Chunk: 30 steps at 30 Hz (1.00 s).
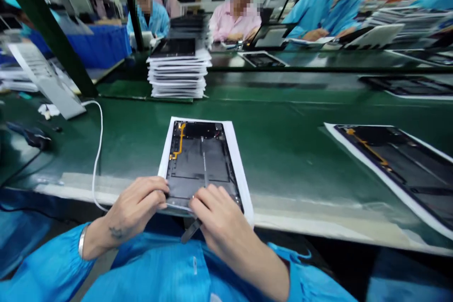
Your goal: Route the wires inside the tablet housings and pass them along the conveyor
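In front of me an opened tablet housing (193,165), dark inside with an orange flex cable (181,139) along its upper left, lies on a white sheet (236,165) at the bench's near edge. My left hand (138,203) grips the lower left edge of the housing between thumb and bent fingers. Over the bottom edge, my right hand (219,212) is closed around dark grey tweezers (191,231). Their wide end sticks out below the fingers toward me, while the tips are hidden under the hand.
Another opened tablet (417,165) lies on white backing at right. A stack of tablets and white sheets (179,75) stands beyond the work. At left are a white cable (101,141), a tilted white panel (46,80) and a green post (53,28). Co-workers sit opposite.
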{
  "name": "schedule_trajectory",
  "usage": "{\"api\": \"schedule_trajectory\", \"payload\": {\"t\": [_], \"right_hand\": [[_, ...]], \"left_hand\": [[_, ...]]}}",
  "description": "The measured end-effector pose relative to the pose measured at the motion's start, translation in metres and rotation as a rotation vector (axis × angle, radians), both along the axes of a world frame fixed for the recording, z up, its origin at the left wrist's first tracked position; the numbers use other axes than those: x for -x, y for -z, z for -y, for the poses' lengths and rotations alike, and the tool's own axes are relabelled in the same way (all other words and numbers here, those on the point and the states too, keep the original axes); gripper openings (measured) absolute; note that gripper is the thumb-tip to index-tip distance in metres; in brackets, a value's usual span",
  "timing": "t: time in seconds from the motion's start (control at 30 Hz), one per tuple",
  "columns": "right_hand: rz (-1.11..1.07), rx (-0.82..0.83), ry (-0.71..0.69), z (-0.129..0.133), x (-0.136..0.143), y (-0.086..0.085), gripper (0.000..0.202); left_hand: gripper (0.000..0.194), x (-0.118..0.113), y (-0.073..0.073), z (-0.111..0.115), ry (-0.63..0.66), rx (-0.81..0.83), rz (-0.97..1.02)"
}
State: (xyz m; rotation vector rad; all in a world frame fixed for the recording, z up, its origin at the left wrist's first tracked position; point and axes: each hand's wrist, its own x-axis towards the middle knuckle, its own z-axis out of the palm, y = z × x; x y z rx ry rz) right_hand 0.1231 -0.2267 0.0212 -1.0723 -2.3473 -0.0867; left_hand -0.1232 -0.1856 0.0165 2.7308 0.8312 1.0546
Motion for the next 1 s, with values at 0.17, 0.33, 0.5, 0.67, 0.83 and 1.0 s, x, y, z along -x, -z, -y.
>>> {"api": "schedule_trajectory", "payload": {"t": [0.17, 0.33, 0.5, 0.67, 0.83, 1.0], "right_hand": [[-0.082, -0.159, 0.159, -0.008, 0.025, -0.001, 0.029], [-0.187, -0.221, 0.218, -0.020, 0.046, -0.004, 0.029], [-0.376, -0.105, 0.112, -0.021, 0.040, 0.003, 0.026], [-0.468, 0.009, 0.078, -0.023, 0.019, 0.009, 0.024], [-0.517, 0.070, -0.001, -0.028, 0.011, 0.020, 0.014], [-0.544, 0.074, -0.038, -0.034, 0.009, 0.032, 0.014]], "left_hand": [[0.049, 0.010, -0.026, -0.034, -0.353, 0.824, 0.138], [0.071, -0.013, -0.052, -0.063, -0.216, 1.177, 0.090], [0.051, -0.027, -0.083, -0.115, -0.166, 0.785, 0.049], [0.025, -0.040, -0.159, -0.187, -0.099, 0.489, 0.076], [0.026, -0.065, -0.207, -0.271, -0.183, 0.395, 0.262], [0.037, -0.082, -0.207, -0.333, -0.330, 0.466, 0.398]]}}
